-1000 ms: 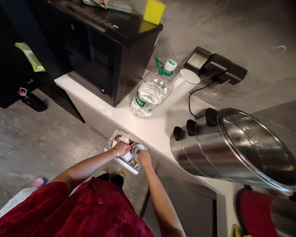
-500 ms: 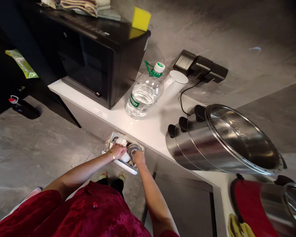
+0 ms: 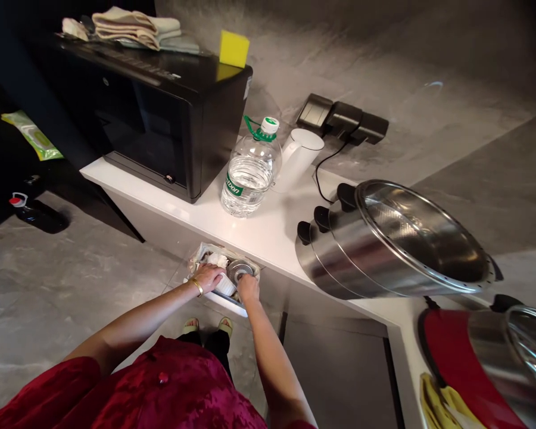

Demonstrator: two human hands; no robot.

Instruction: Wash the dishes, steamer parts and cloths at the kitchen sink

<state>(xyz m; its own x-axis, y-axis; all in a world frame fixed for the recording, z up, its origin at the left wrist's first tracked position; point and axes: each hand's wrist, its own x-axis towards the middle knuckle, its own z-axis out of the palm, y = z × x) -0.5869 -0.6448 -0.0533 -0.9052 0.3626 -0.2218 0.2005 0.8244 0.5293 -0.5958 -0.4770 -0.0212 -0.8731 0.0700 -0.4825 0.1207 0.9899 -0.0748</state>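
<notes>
**A:** From the head view, which container are the hands at?

**B:** A white bin [image 3: 227, 300], just below the edge of the counter [image 3: 268, 229]. Crumpled white scraps fill it, and a liner shows at its far rim.

**A:** And the hands?

**B:** The right hand [image 3: 249, 289] has its fingers closed on the near edge of a round steel strainer [image 3: 237, 270], which sits over the bin's right end. The left hand [image 3: 208, 277] lies on a white thing [image 3: 226, 286] inside the bin with its fingers curled. I cannot tell whether it grips. The two hands are just beside each other.

**A:** Is there anything in the strainer?

**B:** It is too small to tell.

**A:** What other containers are there?

**B:** One clear bottle [image 3: 249, 176] stands on the counter, partly full of water and capped. It is between a black oven [image 3: 161, 119] and a white kettle [image 3: 299, 156]. The oven door is shut and its inside is dark. At the right edge is a red pot [image 3: 455, 363], and I cannot see what is in it. One dark bottle [image 3: 31, 211] lies on the floor, well apart.

**A:** How many of each?

**B:** Three steel lids [image 3: 361, 250] are nested on the counter, each with a black knob. One yellow sponge [image 3: 234, 47] and one stack of folded cloths [image 3: 134, 27] sit on top of the oven. There is one strainer and one bin.
</notes>
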